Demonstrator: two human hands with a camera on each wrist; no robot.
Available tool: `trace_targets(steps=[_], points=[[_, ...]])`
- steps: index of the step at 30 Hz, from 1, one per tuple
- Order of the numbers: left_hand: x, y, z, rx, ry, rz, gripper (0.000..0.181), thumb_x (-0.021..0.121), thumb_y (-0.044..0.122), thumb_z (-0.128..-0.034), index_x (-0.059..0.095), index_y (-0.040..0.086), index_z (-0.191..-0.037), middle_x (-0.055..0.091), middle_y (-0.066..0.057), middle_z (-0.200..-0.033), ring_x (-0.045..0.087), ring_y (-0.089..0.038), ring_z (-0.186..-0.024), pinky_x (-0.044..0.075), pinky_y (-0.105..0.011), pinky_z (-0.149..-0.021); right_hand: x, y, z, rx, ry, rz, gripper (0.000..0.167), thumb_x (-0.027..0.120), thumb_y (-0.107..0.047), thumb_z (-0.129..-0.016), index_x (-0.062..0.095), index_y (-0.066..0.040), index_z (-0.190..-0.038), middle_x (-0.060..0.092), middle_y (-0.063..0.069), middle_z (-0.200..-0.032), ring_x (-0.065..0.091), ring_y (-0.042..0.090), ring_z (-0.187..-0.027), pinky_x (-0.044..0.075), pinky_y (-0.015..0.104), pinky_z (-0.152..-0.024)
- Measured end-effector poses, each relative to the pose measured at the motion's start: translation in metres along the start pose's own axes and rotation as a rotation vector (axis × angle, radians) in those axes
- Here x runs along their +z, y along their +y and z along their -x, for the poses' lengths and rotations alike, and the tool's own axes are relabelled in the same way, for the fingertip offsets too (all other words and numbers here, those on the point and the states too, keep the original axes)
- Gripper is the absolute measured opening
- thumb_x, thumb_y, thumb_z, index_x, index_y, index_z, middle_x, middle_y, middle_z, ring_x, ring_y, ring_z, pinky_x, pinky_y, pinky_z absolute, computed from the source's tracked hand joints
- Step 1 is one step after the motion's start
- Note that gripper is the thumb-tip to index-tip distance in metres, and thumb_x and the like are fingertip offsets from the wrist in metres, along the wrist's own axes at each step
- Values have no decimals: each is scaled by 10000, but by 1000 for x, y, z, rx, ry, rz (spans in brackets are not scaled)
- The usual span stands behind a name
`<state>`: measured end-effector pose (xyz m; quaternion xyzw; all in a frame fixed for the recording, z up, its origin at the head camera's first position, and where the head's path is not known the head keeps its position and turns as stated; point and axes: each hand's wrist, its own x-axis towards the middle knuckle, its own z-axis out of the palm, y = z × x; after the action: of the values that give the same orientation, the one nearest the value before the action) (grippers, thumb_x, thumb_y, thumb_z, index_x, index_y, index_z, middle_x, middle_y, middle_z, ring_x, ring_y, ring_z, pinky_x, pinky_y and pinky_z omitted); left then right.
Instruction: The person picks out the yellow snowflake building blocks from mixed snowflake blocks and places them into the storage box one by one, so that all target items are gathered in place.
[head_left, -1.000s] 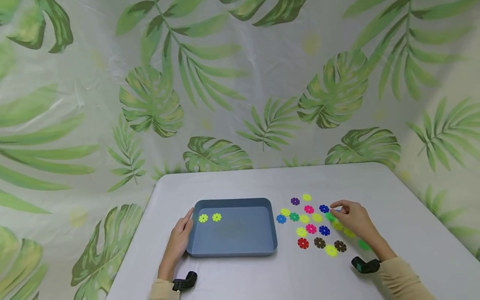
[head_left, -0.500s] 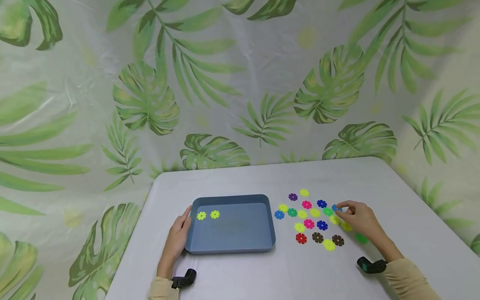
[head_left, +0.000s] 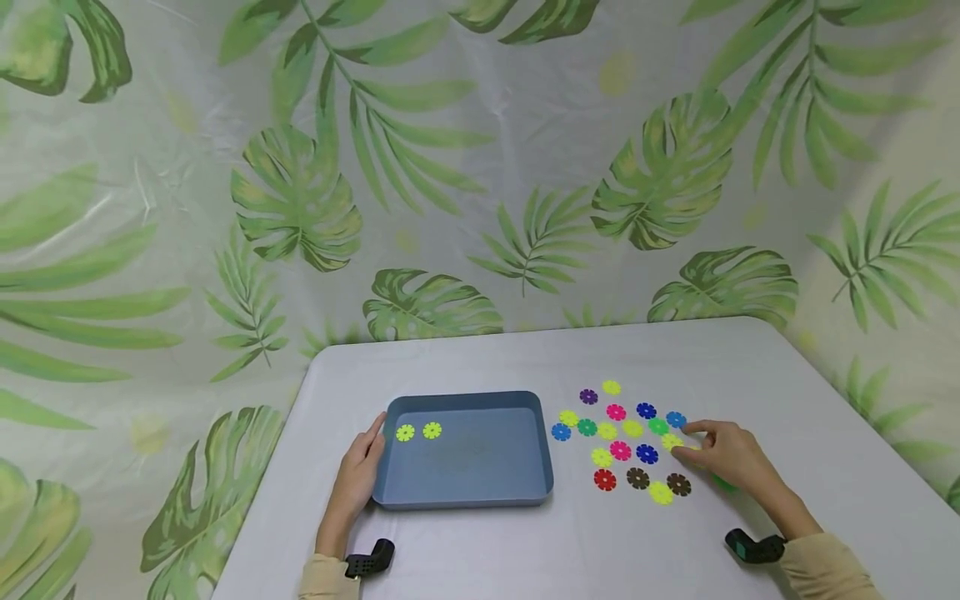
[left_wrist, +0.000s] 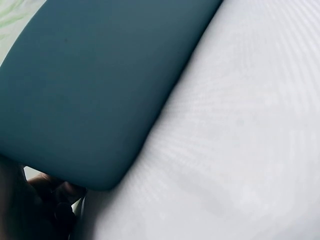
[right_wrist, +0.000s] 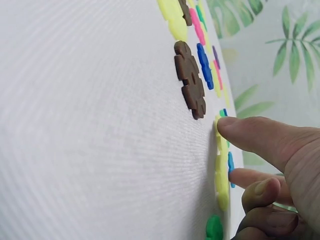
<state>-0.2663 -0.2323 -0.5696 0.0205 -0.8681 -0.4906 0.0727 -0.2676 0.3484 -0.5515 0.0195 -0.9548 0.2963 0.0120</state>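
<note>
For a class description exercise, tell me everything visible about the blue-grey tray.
The tray is a blue-grey, round-cornered rectangle with low walls, smooth, perhaps plastic or metal. It rests open side up on the white table, two yellow discs inside near its far left corner; the left hand touches its left side.

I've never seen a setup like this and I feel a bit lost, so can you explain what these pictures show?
There's no machine here, only a person working barehanded. The wide view comes from a camera on the head; the close-ups come from small black cameras on the wrists. On the white table are a blue-grey tray with two yellow discs inside, and many colourful discs to its right. The left hand touches the tray's left side. The right hand is at the loose discs, its thumb and index finger apart by a yellow disc; I can't tell whether it grips one.
</note>
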Motion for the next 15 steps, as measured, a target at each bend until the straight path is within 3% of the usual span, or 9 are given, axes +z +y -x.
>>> trace_targets(steps=[15], points=[[0, 0, 0, -1, -1, 10, 461, 403, 290, -1114, 426, 169, -1559, 517, -78, -1010, 440, -211, -871, 352, -387, -808, 2, -1, 0, -46, 4, 26, 501, 822, -382, -843, 731, -7, -1163, 481, -8, -687, 395, 138, -579, 308, 278, -495]])
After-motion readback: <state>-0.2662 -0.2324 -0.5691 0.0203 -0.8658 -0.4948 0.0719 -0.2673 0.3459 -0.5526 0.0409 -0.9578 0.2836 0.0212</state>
